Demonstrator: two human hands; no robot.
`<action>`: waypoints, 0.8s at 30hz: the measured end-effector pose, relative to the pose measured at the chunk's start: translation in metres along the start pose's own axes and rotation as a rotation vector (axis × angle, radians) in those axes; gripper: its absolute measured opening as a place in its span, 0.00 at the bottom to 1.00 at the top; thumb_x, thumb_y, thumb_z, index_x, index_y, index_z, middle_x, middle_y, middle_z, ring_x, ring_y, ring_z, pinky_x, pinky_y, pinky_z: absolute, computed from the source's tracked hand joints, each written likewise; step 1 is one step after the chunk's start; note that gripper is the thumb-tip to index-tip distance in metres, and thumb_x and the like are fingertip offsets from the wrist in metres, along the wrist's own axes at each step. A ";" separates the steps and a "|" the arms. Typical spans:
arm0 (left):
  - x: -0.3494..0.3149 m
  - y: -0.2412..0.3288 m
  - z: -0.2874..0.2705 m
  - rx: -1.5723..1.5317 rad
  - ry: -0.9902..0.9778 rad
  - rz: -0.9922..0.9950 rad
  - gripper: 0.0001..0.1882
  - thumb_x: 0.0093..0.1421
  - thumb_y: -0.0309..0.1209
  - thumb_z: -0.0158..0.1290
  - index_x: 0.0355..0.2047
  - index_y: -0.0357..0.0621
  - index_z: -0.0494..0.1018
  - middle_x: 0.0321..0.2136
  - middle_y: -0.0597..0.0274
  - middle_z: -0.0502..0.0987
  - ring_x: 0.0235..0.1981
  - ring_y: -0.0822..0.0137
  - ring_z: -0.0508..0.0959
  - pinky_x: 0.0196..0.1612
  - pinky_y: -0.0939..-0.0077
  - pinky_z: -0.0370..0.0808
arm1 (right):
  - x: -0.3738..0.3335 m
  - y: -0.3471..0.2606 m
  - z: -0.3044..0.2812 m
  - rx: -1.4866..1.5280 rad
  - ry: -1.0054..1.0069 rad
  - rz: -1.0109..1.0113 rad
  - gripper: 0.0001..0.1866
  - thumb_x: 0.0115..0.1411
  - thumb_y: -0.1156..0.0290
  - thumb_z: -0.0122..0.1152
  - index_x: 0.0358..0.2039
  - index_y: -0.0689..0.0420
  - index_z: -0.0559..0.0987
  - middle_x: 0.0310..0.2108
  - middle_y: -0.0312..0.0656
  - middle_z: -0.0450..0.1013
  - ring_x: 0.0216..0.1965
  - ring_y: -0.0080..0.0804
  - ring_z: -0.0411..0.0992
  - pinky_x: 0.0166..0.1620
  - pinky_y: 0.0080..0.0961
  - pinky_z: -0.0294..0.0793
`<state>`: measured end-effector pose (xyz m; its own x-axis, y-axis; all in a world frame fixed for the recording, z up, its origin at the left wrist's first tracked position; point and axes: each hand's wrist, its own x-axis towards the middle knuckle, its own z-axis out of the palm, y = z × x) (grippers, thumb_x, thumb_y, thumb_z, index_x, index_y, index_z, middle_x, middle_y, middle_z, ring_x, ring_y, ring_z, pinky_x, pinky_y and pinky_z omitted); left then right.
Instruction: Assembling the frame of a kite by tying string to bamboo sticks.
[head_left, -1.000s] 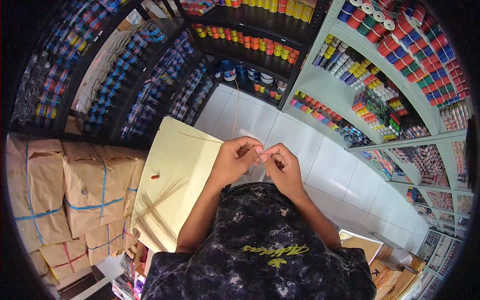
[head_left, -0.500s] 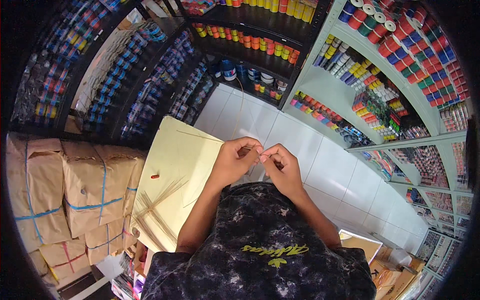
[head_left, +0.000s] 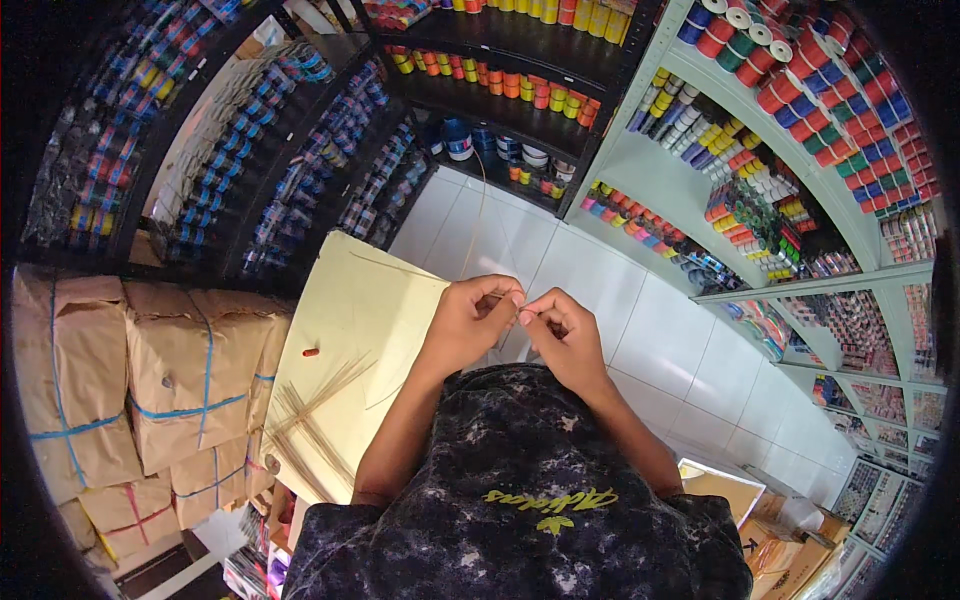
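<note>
A: Light?
B: Bright enough. Floor tiles [head_left: 650, 345] catch pale glare; black shelves [head_left: 520, 45] sit dim.
A: Distortion?
B: Strong fisheye. Grey-green shelving [head_left: 650, 165] bows, corners go black.
A: Blur?
B: Middle's fairly sharp. Detail between the fingers [head_left: 562, 306] is too small to tell; far-right rim gets mushy.

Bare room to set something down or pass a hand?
Yellow board: bare between the red piece and the thin strand near its far edge. White floor tiles: open between right hand and pale shelving. Crowded: the board's near end, under crossed strips; the shelving, with rows of spools.
</note>
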<state>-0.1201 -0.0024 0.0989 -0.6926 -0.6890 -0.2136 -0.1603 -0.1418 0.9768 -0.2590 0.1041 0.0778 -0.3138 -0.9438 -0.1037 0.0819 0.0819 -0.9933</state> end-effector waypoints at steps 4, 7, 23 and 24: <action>-0.001 -0.001 0.000 0.034 0.012 0.039 0.05 0.64 0.24 0.54 0.38 0.34 0.76 0.27 0.69 0.77 0.27 0.81 0.73 0.30 0.85 0.70 | -0.001 -0.001 0.002 0.009 0.012 -0.005 0.04 0.64 0.75 0.59 0.32 0.60 0.74 0.20 0.29 0.73 0.21 0.09 0.63 0.24 0.14 0.59; -0.002 0.003 0.001 0.056 0.022 0.045 0.06 0.64 0.24 0.54 0.38 0.34 0.77 0.27 0.70 0.77 0.27 0.82 0.73 0.29 0.85 0.70 | 0.000 0.003 0.001 -0.001 0.009 0.002 0.04 0.63 0.75 0.60 0.32 0.60 0.74 0.20 0.28 0.72 0.21 0.08 0.62 0.25 0.14 0.58; -0.002 0.000 -0.002 0.135 0.018 0.149 0.04 0.64 0.21 0.53 0.37 0.34 0.77 0.28 0.70 0.76 0.26 0.83 0.72 0.28 0.87 0.68 | 0.002 0.002 -0.002 0.049 -0.030 0.010 0.06 0.64 0.73 0.61 0.30 0.59 0.75 0.20 0.27 0.70 0.22 0.09 0.62 0.25 0.13 0.58; -0.002 0.001 -0.002 0.144 0.004 0.132 0.04 0.64 0.21 0.53 0.36 0.34 0.77 0.27 0.69 0.76 0.26 0.83 0.71 0.27 0.87 0.67 | 0.002 0.000 -0.002 0.054 -0.037 0.021 0.06 0.64 0.73 0.61 0.31 0.59 0.75 0.20 0.27 0.70 0.22 0.09 0.63 0.25 0.13 0.58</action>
<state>-0.1173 -0.0028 0.1001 -0.7117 -0.6975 -0.0835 -0.1673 0.0529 0.9845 -0.2619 0.1025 0.0775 -0.2767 -0.9532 -0.1220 0.1397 0.0857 -0.9865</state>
